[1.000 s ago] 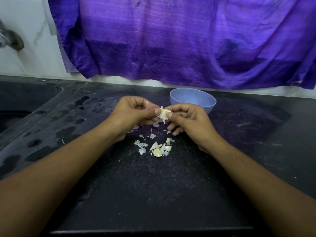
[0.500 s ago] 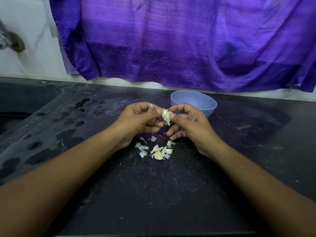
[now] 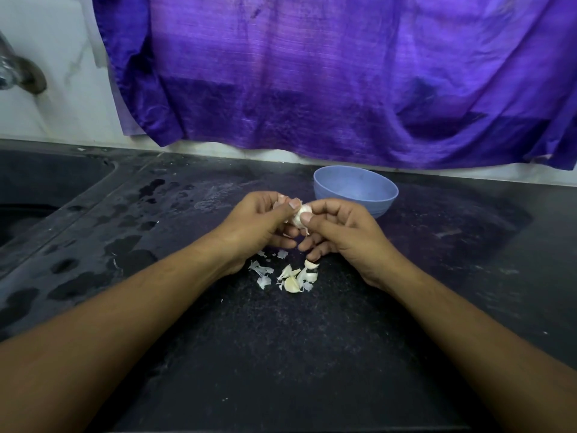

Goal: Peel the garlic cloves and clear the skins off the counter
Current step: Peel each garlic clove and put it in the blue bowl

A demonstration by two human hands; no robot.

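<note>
Both hands have stayed raised together near the blue bowl (image 3: pixel 356 192) since half a second ago, and the clove has turned a little between the fingertips, so that it now shows a rounder white face. At the grip, the left hand (image 3: pixel 259 226) and the right hand (image 3: pixel 340 232) meet thumb to thumb, each closed tightly on the garlic clove (image 3: pixel 300 215); the left thumb presses on its upper left side and the right thumb on its lower right side. A flap of loose skin hangs from the clove's underside. The clove is held in the air, just in front and to the left of the bowl, above the dark table (image 3: pixel 281 354).

Below the hands, on the table in front of the bowl, lie the peeled skins (image 3: pixel 262 275) in a small scatter, with a few cloves (image 3: pixel 293 284) among them; one small piece sits right under the right hand's curled fingers. Left of the bowl the table is wet in patches, and farther left lies the sink (image 3: pixel 37 195). Behind the bowl a purple cloth (image 3: pixel 327 73) hangs down the wall, its hem just above the bowl's rim.
</note>
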